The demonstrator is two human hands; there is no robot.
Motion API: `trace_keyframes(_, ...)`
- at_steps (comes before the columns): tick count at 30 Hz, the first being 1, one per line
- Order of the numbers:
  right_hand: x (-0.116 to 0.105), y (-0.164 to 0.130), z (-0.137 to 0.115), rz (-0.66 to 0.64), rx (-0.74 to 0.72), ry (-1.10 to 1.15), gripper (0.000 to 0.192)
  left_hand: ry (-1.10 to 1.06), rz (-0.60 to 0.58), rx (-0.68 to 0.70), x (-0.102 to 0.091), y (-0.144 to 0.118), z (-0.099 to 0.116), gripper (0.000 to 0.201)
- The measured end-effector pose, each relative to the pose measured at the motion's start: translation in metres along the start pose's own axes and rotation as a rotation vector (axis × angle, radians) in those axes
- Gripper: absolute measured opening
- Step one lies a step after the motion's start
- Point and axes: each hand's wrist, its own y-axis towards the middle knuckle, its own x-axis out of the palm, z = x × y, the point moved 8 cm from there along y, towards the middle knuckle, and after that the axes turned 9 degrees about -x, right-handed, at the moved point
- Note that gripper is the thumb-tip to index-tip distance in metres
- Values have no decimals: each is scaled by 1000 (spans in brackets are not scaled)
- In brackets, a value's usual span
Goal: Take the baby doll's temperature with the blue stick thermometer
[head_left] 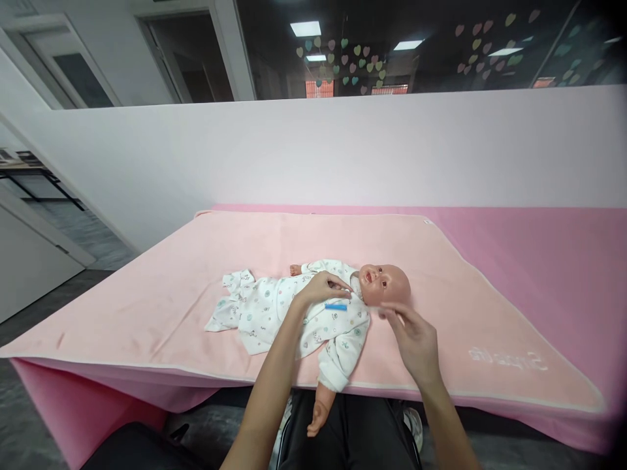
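Note:
A baby doll (385, 284) lies on its back, head to the right, in a white printed outfit (274, 297). My left hand (323, 287) is over its chest, thumb and fingertips closed together at the collar. Just below these fingers a small blue strip (336, 307) rests on the outfit. Beside the doll's head and neck is my right hand (416, 336), its thumb and index finger pinched. A faint pale sliver shows at those fingertips, too blurred to name. One bare doll arm (321, 408) hangs over the near table edge.
Under the doll is a light pink blanket (147, 287) with a pale edge, spread over a darker pink cover (539, 261). A white wall (343, 156) with a dark window above stands behind. My legs (353, 431) are below the near edge.

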Motion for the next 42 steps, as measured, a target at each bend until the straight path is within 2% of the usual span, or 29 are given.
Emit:
trace_keyframes(2,-15,-26,40,-18,148,-14,27,-10,20,29,-1,0,2,32)
trace_keyframes(5,-57,-60,88,122,320,-46,37,-34,24,74,-2,-1,7,28)
trace_keyframes(7,-83,-70,102,166,364,-92,40,-40,31,56,-3,-1,7,28)
trace_keyframes(9,-102,-70,104,179,360,-160,41,-44,54,22,-5,-1,6,28)
trace_keyframes(12,-113,-58,99,93,239,-340,39,-55,93,2,-7,-2,5,27)
trace_keyframes(15,-105,-49,95,-72,5,-665,43,-54,113,10,-8,-2,4,27)
trace_keyframes(17,-99,-50,97,-131,-135,-867,47,-53,117,8,-8,-2,3,29)
trace_keyframes(22,-93,-57,103,-164,-308,-1065,43,-56,117,-11,-8,-3,1,31)
trace_keyframes(25,-87,-56,91,-148,-366,-1188,35,-72,138,12,-9,-3,3,28)
trace_keyframes(27,-78,-51,75,-112,-415,-1252,29,-115,139,37,-10,-2,4,27)
trace_keyframes(29,-59,-43,53,-78,-478,-1243,25,-209,188,33,-16,-2,2,28)
trace_keyframes(31,-28,-30,31,-92,-561,-1166,23,-369,324,-16,-30,-3,-7,29)
trace_keyframes(33,17,-15,16,-221,-643,-1058,24,-559,484,-87,-44,-7,-21,31)
trace_keyframes(34,35,-5,10,-223,-645,-1014,24,-634,534,-117,-49,-8,-27,33)
trace_keyframes(36,71,14,6,-242,-629,-981,22,-713,566,-155,-53,-10,-35,37)
trace_keyframes(38,102,27,10,-288,-610,-1009,21,-731,544,-169,-52,-9,-38,40)
trace_keyframes(40,121,34,21,-327,-592,-1036,20,-734,520,-180,-50,-9,-38,40)
trace_keyframes(42,128,32,31,-329,-619,-976,21,-686,478,-172,-46,-8,-35,39)
